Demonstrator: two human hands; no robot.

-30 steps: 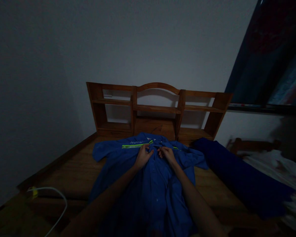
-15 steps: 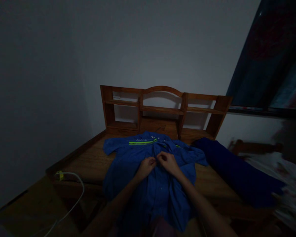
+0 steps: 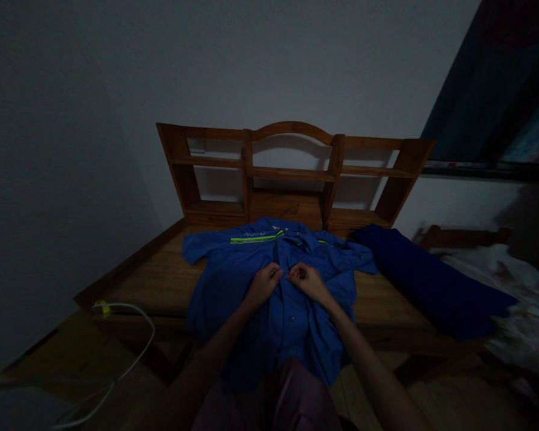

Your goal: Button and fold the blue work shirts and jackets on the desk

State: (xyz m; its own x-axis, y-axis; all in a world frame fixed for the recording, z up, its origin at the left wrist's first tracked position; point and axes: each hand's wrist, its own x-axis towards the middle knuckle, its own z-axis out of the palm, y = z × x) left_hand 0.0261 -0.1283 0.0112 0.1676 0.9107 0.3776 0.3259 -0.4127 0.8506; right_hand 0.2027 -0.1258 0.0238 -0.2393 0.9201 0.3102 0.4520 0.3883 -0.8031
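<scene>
A blue short-sleeved shirt [image 3: 238, 293] with yellow-green stripes and pale lettering lies spread on the wooden desk [image 3: 161, 275], its lower end hanging over the front edge. My left hand [image 3: 266, 282] pinches the shirt's front edge near the middle. Close beside it, my right hand [image 3: 306, 280] has its fingers closed on the other side of the front opening. Between the two hands the cloth is slightly lifted. A button [image 3: 291, 319] shows on the placket below them. The fingertips are too dark to show whether a button is between them.
A wooden shelf unit [image 3: 291, 173] stands at the desk's back against the wall. Folded dark blue cloth [image 3: 431, 281] lies on the right. A white cable [image 3: 150, 335] with a yellow tag hangs at the left edge. Pale cloth [image 3: 512, 281] is heaped at far right.
The head view has tilted down, so the desk and shelf sit higher in the picture and my knees show. Both hands stay at the shirt front, with a slightly wider gap between them.
</scene>
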